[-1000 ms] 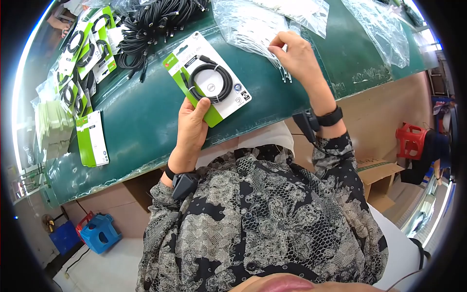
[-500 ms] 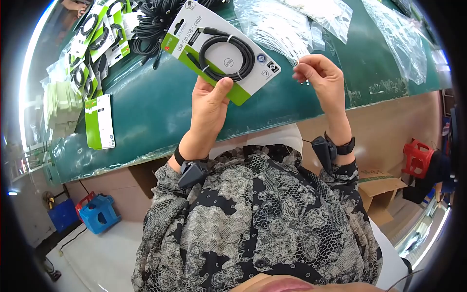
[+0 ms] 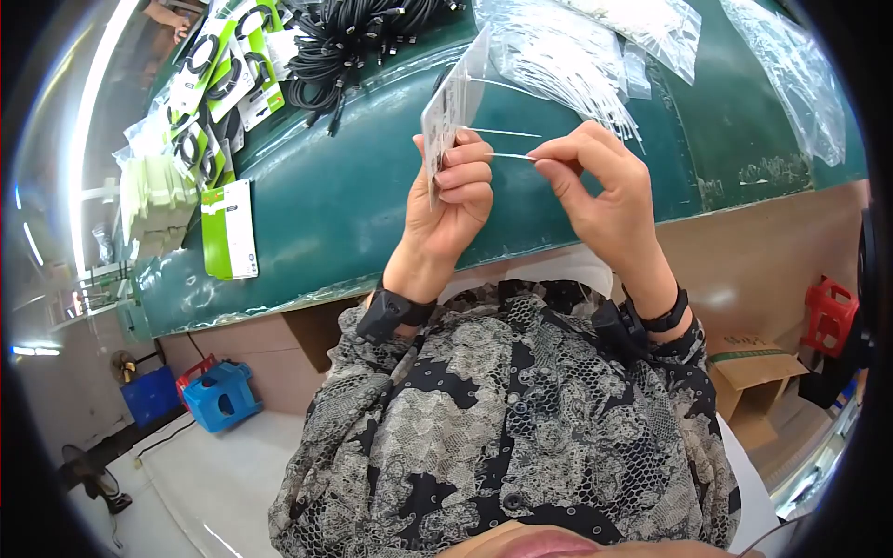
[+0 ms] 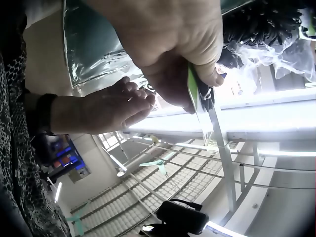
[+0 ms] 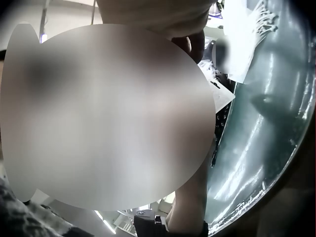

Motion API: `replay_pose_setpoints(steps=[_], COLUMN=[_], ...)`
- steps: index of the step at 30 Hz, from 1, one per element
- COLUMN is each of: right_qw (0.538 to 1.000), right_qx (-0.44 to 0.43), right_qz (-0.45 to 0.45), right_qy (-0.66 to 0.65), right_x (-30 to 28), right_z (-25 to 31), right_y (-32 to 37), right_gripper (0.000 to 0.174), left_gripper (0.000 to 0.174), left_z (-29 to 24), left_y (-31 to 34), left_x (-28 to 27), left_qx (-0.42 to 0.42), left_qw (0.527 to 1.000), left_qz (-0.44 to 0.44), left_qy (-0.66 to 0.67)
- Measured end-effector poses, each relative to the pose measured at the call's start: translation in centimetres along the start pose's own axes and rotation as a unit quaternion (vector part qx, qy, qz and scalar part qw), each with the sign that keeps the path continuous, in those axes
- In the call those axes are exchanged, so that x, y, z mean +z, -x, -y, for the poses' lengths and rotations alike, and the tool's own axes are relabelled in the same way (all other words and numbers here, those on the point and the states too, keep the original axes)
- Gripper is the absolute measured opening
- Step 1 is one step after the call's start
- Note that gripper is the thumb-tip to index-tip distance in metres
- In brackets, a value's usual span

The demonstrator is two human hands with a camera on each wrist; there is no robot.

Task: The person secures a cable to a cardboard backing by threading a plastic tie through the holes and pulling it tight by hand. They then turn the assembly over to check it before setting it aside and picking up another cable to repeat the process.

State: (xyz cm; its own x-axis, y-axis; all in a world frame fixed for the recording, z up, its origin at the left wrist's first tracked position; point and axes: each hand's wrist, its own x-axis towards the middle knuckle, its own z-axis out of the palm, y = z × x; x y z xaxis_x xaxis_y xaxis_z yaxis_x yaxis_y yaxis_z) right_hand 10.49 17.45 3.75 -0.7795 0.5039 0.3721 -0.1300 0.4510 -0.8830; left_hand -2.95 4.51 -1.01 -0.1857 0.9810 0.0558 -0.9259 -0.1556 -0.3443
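My left hand (image 3: 445, 209) grips a packaging card (image 3: 456, 98) with a USB-C cable on it, turned nearly edge-on in the head view. White cable ties (image 3: 507, 133) stick out from the card's back toward the right. With thumb and forefinger, my right hand (image 3: 605, 186) pinches the end of the lowest tie. The left wrist view shows the card's green edge (image 4: 193, 89) under the left thumb, with a bit of the black cable (image 4: 205, 95) beside it. A large blur hides much of the right wrist view.
A bundle of loose white cable ties (image 3: 567, 70) lies in a plastic bag on the green table (image 3: 326, 219). Black cables (image 3: 349, 56) are heaped at the back. Carded cables (image 3: 223, 74), a stack of pale cards (image 3: 158, 205) and one green-white card (image 3: 229, 228) lie at left.
The left hand has turned the card from face-up to nearly edge-on, bringing the ties at its back into view. The right hand has come from the loose ties to the card and pinches a tie.
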Motion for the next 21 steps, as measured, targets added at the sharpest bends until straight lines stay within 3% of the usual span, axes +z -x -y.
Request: replay_pose_setpoints(steps=[2, 5, 21], right_qw=[0.999, 0.966, 0.958], right_qx=[-0.012, -0.17, -0.191], right_qz=[-0.015, -0.052, -0.07], right_qy=[0.038, 0.189, 0.201], right_x=[0.6, 1.5, 3.0], right_z=[0.8, 1.2, 0.9], right_y=[-0.3, -0.8, -1.3], right_gripper=[0.011, 0.012, 0.011], left_gripper=[0.014, 0.012, 0.016], left_z=[0.2, 0.7, 1.0], left_y=[0.0, -0.1, 0.4], left_x=[0.2, 0.6, 0.9], left_qx=[-0.006, 0.003, -0.006], left_qw=[0.998, 0.989, 0.987], left_qz=[-0.016, 0.006, 0.012], left_qy=[0.055, 0.145, 0.158])
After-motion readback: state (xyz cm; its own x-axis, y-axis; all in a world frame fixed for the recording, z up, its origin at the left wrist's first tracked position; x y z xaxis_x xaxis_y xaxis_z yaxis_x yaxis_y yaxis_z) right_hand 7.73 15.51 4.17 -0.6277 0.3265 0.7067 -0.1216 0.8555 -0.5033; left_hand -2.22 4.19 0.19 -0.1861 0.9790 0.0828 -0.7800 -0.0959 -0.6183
